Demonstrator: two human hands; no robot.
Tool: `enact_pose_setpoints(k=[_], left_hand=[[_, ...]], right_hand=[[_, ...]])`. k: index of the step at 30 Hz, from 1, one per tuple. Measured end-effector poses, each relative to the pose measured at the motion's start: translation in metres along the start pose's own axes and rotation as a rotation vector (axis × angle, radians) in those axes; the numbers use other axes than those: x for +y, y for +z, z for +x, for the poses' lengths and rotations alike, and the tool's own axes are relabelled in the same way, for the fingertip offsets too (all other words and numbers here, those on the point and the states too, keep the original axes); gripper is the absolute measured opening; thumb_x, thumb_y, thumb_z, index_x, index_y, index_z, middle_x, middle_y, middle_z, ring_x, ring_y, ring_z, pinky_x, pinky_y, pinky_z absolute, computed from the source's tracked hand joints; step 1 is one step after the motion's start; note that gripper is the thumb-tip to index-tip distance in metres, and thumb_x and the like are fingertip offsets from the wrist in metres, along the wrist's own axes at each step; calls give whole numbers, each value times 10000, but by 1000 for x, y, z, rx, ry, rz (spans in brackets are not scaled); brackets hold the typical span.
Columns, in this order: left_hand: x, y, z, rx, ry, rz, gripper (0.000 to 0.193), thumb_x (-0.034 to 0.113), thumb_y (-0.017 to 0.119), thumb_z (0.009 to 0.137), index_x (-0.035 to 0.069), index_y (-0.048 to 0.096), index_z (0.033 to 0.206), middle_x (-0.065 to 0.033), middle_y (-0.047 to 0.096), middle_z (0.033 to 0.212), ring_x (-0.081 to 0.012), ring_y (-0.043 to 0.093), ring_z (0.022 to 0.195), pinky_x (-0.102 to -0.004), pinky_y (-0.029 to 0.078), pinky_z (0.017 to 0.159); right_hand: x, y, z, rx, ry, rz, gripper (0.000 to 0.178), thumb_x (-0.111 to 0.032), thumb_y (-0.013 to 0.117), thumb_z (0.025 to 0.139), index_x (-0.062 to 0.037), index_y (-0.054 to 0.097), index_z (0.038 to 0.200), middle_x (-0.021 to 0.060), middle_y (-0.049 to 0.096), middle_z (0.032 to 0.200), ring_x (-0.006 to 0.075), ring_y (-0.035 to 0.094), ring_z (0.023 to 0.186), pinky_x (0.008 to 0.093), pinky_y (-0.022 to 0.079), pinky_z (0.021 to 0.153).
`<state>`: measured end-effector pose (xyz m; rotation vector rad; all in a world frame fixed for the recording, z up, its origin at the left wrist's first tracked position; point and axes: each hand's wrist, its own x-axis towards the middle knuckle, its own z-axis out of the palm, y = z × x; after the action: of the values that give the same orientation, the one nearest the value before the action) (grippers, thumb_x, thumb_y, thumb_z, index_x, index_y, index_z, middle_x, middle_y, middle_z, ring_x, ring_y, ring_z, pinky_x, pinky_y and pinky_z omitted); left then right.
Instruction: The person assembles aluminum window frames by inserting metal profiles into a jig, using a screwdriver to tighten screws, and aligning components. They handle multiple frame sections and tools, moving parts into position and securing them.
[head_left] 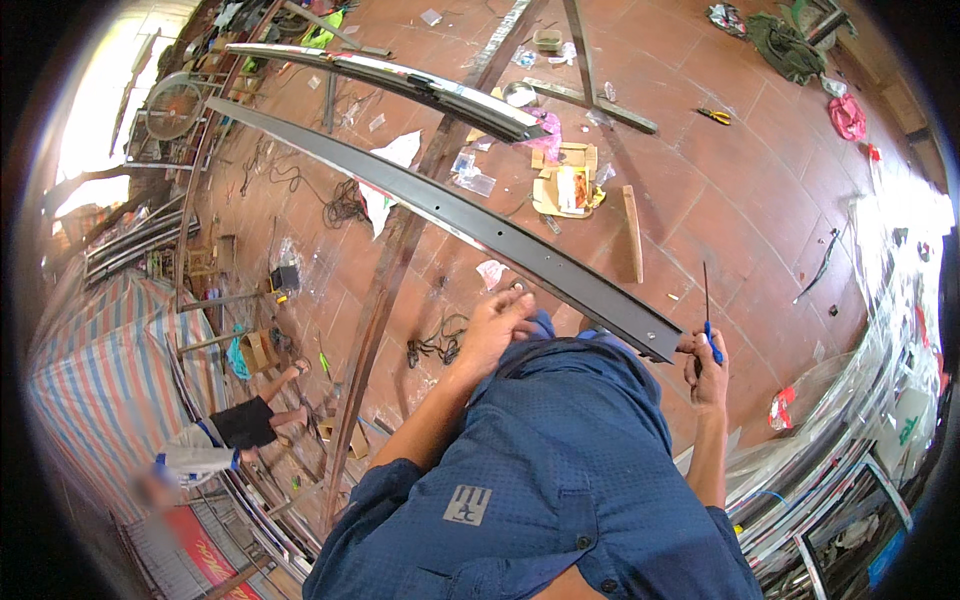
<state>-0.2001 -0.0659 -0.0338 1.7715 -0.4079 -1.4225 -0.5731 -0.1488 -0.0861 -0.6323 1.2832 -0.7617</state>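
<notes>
A long dark metal profile (545,262), a channel with small holes along it, runs from the far left to its near end in front of my body. My right hand (708,372) is closed round the blue handle of a screwdriver (714,343), whose thin shaft points away from me, beside the profile's near end. My left hand (500,325) is just on the near side of the profile, its fingers curled together; whether a small piece is pinched in them is too small to tell. Farther off, a second dark profile (450,97) lies roughly alongside the first.
Rusty metal stand bars (385,275) pass beneath the profiles. On the tiled floor are an opened cardboard box (570,190), a wooden strip (633,235), pliers (713,117) and cables (345,205). Plastic-wrapped profiles (825,440) are stacked at right. Another person (215,445) is at lower left.
</notes>
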Motion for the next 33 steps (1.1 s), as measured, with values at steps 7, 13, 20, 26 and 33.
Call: enact_pose_setpoints(k=[7,13,20,26,33], left_hand=[[19,55,19,-106,-307,-338,558,603,690,930,117,620,1197,-117,703,1044,-224,692,896,-360,567,699],[10,71,28,-63,-238,-432,249,255,718,921,42,665,1038,-103,720,951,-257,708,857,-434,607,754],[-14,45,23,-298,-127,-638,214,115,741,913,44,694,1109,-113,752,1062,-275,736,988,-475,611,912],[-33,34,26,-336,-92,-696,209,80,755,912,31,705,1108,-133,756,1079,-287,739,998,-472,610,925],[-38,37,28,-345,-55,-670,215,141,738,939,31,710,1122,-124,758,1080,-292,741,991,-465,610,921]], right_hand=[[-16,25,-15,138,-53,-81,160,-205,688,993,-79,591,1017,88,724,874,35,426,473,196,291,397],[-21,27,-41,127,-90,-73,134,-173,659,1001,-77,570,1032,133,751,963,36,410,459,199,291,391],[-9,30,-91,46,-58,103,157,-97,643,983,-74,525,1083,180,733,1098,27,383,446,195,290,386],[-7,31,-110,24,-99,-20,205,-106,676,963,-66,522,1093,113,712,996,25,405,479,189,299,406],[-3,24,-112,-45,-132,-8,212,-103,667,970,-89,521,1123,227,706,1231,16,396,483,188,301,404]])
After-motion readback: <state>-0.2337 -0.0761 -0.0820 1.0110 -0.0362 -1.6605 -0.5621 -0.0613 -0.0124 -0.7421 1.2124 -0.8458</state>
